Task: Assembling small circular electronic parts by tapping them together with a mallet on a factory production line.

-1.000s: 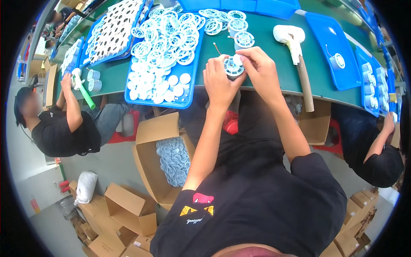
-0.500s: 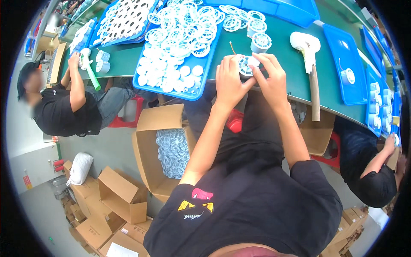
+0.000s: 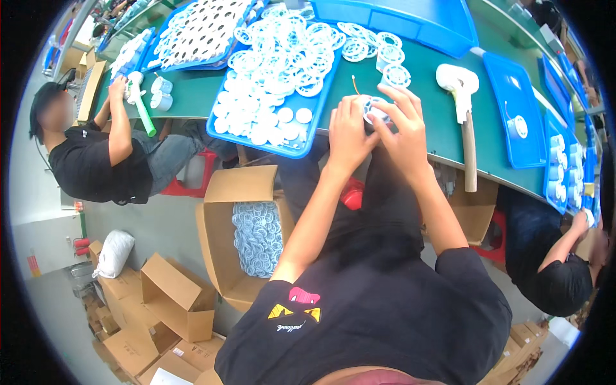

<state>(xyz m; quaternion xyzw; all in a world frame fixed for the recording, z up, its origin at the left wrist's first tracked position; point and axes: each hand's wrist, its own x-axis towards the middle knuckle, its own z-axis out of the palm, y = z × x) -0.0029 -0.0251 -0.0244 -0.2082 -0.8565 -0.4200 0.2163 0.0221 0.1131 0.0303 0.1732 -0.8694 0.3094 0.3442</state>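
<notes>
At the near edge of the green bench, a white round part (image 3: 374, 108) with a slotted top and a thin orange wire sits between my hands. My left hand (image 3: 350, 131) is closed round its left side. The fingers of my right hand (image 3: 403, 125) bend over its top and right side, and they partly hide it. A blue tray (image 3: 292, 151) to the left holds white discs (image 3: 256, 115) and white rings (image 3: 289, 51). Behind my hands, similar white cylinders (image 3: 394, 76) stand with rings on top. A mallet (image 3: 465, 115) with a white wrapped head lies to the right.
Blue trays (image 3: 529, 154) with white cylinders line the right side. A large blue bin (image 3: 410, 25) stands at the back. An open cardboard box (image 3: 212, 234) of rings is below the bench. One co-worker (image 3: 96, 154) sits at left, another (image 3: 558, 276) at right.
The view has shifted slightly, so the bench things sit a little lower. My right fingers have lifted and spread somewhat over the part, while my left hand stays round it.
</notes>
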